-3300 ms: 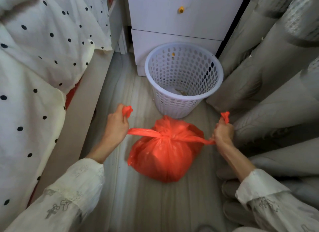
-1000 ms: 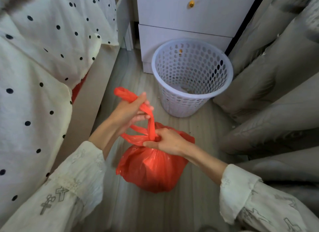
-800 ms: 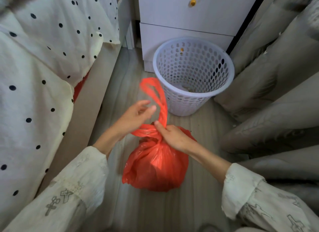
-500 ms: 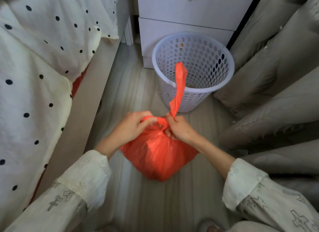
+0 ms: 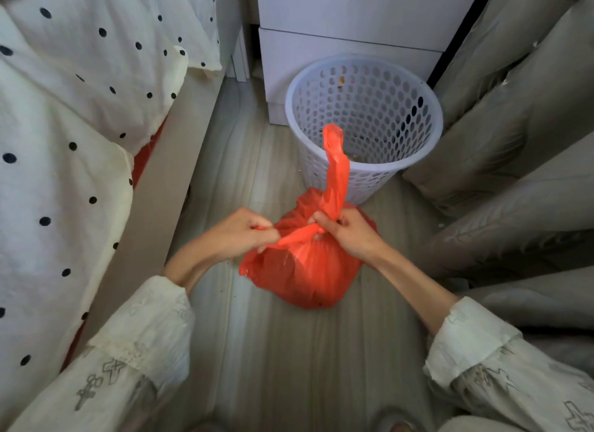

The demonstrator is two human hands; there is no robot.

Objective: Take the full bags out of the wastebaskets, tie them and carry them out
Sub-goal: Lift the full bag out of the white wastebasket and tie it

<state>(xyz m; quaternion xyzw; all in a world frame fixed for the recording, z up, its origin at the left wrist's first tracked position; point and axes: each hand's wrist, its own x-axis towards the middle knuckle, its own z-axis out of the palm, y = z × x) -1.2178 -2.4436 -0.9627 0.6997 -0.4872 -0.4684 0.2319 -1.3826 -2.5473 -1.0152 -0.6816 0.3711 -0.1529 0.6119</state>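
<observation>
Since the bag (image 5: 302, 271) is already out of the basket (image 5: 363, 123) and sitting on the floor (image 5: 289, 367) just near of it, I'd call the first step done for this one. It's a bulging red thing, plump with whatever's inside, roughly middle of the shot between the bed (image 5: 80, 126) on the left and the curtain (image 5: 514, 142) on the right. Tying looks like it's halfway, as far as I can judge. The left hand (image 5: 239, 232) is clenched around one handle strip pulled out to the left, fingers curled tight on it. The right hand (image 5: 347, 232) is pinching the other strip (image 5: 336, 171) right at the bag's neck, and that strip sticks up and flops in front of the basket's near wall. Where the two strips cross at the neck there seems to be a twist or a first knot, but I can't tell if it's properly cinched since the fingers cover it. The basket looks pretty much empty now, just some small bits at the bottom, no liner in it. So what's left, by my reckoning: finish and tighten the knot, then lift the bag and carry it out. Only this one basket shows here, so no idea if others are waiting. A white drawer unit (image 5: 353, 23) sits right behind the basket at the far end.
</observation>
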